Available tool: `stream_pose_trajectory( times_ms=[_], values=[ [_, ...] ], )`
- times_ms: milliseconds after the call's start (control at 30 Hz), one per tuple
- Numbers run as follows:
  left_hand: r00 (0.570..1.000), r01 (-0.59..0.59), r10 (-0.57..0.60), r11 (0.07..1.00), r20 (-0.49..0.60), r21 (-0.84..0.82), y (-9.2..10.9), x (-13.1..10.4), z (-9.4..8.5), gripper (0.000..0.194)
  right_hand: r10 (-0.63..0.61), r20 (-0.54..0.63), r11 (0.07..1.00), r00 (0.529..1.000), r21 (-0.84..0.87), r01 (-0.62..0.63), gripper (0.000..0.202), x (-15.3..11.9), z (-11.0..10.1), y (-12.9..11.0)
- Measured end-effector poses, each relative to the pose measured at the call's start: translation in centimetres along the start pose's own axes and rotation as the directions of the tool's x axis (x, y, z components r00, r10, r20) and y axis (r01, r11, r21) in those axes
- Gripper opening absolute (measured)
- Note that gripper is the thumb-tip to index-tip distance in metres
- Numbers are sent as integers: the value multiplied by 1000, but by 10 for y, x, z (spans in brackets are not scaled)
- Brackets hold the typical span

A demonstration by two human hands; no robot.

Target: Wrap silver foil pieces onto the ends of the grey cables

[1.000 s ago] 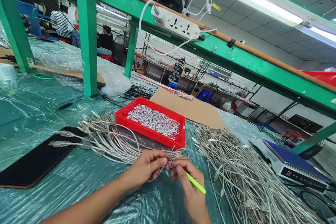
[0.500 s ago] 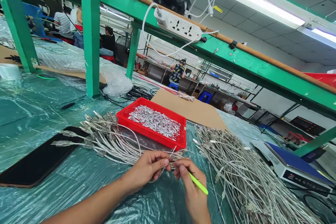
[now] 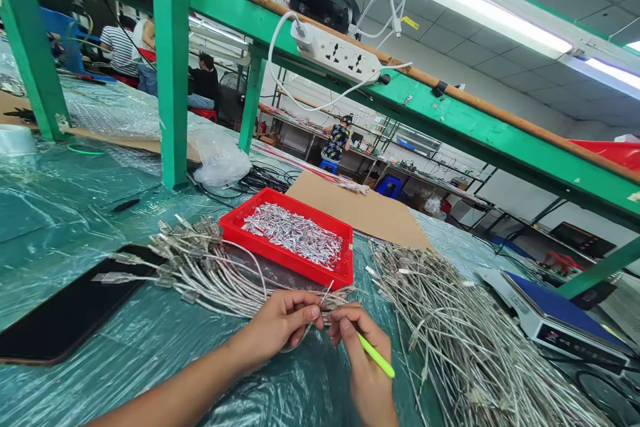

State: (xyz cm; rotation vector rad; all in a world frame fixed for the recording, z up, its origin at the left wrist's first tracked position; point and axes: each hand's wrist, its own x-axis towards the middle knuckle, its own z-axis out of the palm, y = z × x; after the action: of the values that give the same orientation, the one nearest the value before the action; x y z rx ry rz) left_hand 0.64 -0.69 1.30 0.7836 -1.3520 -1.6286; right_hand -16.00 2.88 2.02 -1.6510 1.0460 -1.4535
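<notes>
My left hand [image 3: 283, 321] is closed in a pinch on a thin silvery cable [image 3: 328, 289], whose end sticks up past the fingertips. Close beside it, my right hand [image 3: 364, 350] grips a bright yellow-green pen-shaped tool [image 3: 379, 355]; its tip is hidden by the fingers. The fingertips of both hands nearly meet around the cable. Just beyond them stands a red tray [image 3: 285, 255] holding a heap of small shiny metal pieces [image 3: 295, 233]. A bundle of braided cables with clear-covered plugs [image 3: 215, 280] lies to the left, partly behind my left hand.
A large pile of silvery cables [image 3: 465, 340] spreads on the right, with a blue-topped scale [image 3: 555, 313] beyond. A dark flat phone-like slab [image 3: 65, 313] lies at left. Cardboard [image 3: 357, 210] is behind the tray. A green shelf frame [image 3: 173, 80] carries a power strip [image 3: 335, 53]. People sit in the background.
The view has shifted very slightly. Both hands keep nearly the same place and grip, close together at the cable end.
</notes>
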Motion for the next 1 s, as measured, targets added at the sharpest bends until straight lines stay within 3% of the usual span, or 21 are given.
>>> stream_pose_trajectory(
  times_ms=[267, 533, 800, 1000],
  values=[
    [1000, 5, -5, 1000, -13, -3, 2, 0, 2, 43, -59, 50, 998, 997, 7, 59, 20, -4, 1, -4],
    [1000, 13, -13, 1000, -15, -4, 3, -1, 3, 45, -1, -35, 999, 999, -37, 0, 21, -1, 1, 1],
    [1000, -24, 24, 1000, -4, -13, 3, -1, 1, 38, -76, 42, 997, 996, -29, 77, 18, -3, 4, -2],
    [1000, 3, -3, 1000, -9, -3, 2, -2, 2, 42, -23, -16, 999, 1000, -35, 22, 20, -1, 2, 2]
  ],
)
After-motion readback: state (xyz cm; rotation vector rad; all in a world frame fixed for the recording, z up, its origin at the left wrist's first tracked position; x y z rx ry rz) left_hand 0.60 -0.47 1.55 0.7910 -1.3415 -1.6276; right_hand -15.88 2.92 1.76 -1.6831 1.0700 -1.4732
